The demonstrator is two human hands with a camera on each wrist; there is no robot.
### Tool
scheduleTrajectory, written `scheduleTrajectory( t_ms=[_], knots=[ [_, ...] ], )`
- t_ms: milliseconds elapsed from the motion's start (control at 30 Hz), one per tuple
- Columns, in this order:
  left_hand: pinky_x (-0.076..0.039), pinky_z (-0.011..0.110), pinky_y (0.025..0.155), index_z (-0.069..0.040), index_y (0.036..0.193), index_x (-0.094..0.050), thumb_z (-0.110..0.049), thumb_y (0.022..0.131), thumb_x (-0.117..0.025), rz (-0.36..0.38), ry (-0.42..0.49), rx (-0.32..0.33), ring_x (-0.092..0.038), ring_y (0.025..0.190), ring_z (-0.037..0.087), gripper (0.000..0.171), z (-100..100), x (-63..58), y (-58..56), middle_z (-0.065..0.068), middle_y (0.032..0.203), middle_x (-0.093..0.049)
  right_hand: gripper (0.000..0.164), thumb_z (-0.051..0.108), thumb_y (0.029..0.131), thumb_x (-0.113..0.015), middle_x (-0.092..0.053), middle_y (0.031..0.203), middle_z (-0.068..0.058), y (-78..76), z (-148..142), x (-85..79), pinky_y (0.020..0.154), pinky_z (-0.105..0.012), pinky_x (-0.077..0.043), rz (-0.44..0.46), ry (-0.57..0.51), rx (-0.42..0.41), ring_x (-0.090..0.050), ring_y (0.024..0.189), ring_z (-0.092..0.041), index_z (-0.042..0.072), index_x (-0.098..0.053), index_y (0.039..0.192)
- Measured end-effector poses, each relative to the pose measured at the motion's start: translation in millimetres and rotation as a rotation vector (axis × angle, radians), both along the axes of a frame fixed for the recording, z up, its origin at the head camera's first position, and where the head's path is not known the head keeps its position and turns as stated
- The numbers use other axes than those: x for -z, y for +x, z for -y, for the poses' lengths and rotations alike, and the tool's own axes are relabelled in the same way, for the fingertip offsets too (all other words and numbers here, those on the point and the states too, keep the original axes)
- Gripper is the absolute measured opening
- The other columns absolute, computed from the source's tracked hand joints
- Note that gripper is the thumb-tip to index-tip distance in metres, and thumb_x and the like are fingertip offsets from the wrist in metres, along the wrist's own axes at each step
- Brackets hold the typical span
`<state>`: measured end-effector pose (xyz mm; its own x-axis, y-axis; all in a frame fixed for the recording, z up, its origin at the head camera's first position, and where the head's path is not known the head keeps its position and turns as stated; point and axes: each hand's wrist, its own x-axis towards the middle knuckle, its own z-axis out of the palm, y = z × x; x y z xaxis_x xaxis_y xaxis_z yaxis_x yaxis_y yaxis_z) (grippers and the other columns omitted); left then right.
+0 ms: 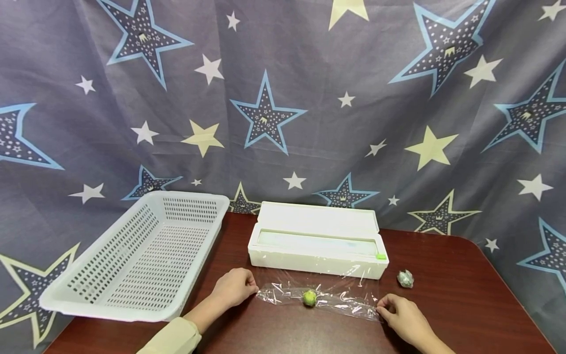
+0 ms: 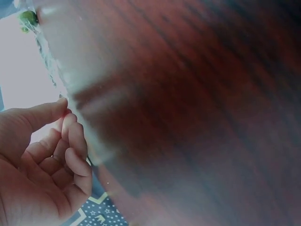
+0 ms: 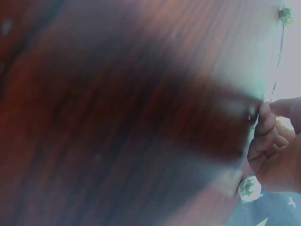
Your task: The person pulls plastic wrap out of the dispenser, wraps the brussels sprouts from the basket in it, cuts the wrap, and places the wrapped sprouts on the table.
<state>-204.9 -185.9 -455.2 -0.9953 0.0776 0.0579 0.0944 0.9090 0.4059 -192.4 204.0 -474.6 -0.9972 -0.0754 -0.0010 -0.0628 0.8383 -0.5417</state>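
Observation:
A clear sheet of plastic wrap [image 1: 340, 304] stretches low over the table in front of a white wrap dispenser box [image 1: 316, 263], whose lid stands up. On the sheet, near its middle, is a small yellow-green citrus fruit [image 1: 309, 298], with the front edge of the film bunched around it. My left hand [image 1: 236, 286] pinches the film's left corner between thumb and fingertip, as the left wrist view also shows for this hand [image 2: 42, 160]. At the right corner, my right hand [image 1: 404, 317] pinches the film in the same way.
A light grey perforated plastic basket [image 1: 106, 312] stands at the left. Right of the dispenser lies a small film-wrapped greenish ball [image 1: 405, 279]. A green slider [image 1: 381, 256] sits at the dispenser's right end. Behind the brown table [image 1: 274, 334] hangs a star-patterned curtain [image 1: 318, 147].

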Motion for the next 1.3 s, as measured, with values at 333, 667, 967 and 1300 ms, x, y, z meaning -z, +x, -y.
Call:
scheduleTrajectory(
  t_ms=[333,667,967,1300],
  knots=[
    [-0.04,0.03,0.053,-0.022,0.061,-0.06,-0.024,0.072,-0.074,-0.008,0.016,0.0,-0.049,0.057,0.009,0.018,0.5,1.0,-1.0,-0.009,0.063,-0.057,0.009,0.016,0.082,-0.068,-0.049,0.058,0.007,-0.8,-0.4,-0.4,0.051,-0.022,-0.032,-0.007,-0.001,0.0,-0.039,0.052,-0.004,0.019,-0.062,0.076],
    [-0.038,0.029,0.052,-0.021,0.063,-0.059,-0.026,0.072,-0.075,-0.008,0.047,0.003,-0.048,0.057,0.008,0.019,-3.3,1.4,-0.1,-0.009,0.062,-0.056,0.008,0.019,0.083,-0.069,-0.051,0.061,0.008,-1.8,-3.3,0.1,0.053,-0.023,-0.032,-0.003,-0.005,-0.006,-0.039,0.054,-0.004,0.019,-0.062,0.078],
    [-0.038,0.028,0.053,-0.022,0.064,-0.059,-0.031,0.074,-0.074,-0.004,0.06,0.013,-0.047,0.058,0.008,0.02,-4.7,-1.3,1.6,-0.01,0.063,-0.056,0.007,0.02,0.083,-0.069,-0.052,0.058,0.007,-1.2,-6.9,-3.4,0.055,-0.021,-0.035,-0.018,-0.052,-0.007,-0.042,0.05,-0.001,0.018,-0.063,0.08],
    [-0.036,0.027,0.051,-0.021,0.063,-0.059,-0.026,0.075,-0.073,-0.038,0.096,0.051,-0.046,0.056,0.006,0.019,-6.1,-4.7,3.1,-0.011,0.06,-0.054,0.004,0.02,0.084,-0.067,-0.057,0.062,0.006,-7.4,-16.3,-12.1,0.058,-0.022,-0.038,-0.054,-0.062,0.01,-0.047,0.054,0.0,0.017,-0.065,0.085]
  ],
)
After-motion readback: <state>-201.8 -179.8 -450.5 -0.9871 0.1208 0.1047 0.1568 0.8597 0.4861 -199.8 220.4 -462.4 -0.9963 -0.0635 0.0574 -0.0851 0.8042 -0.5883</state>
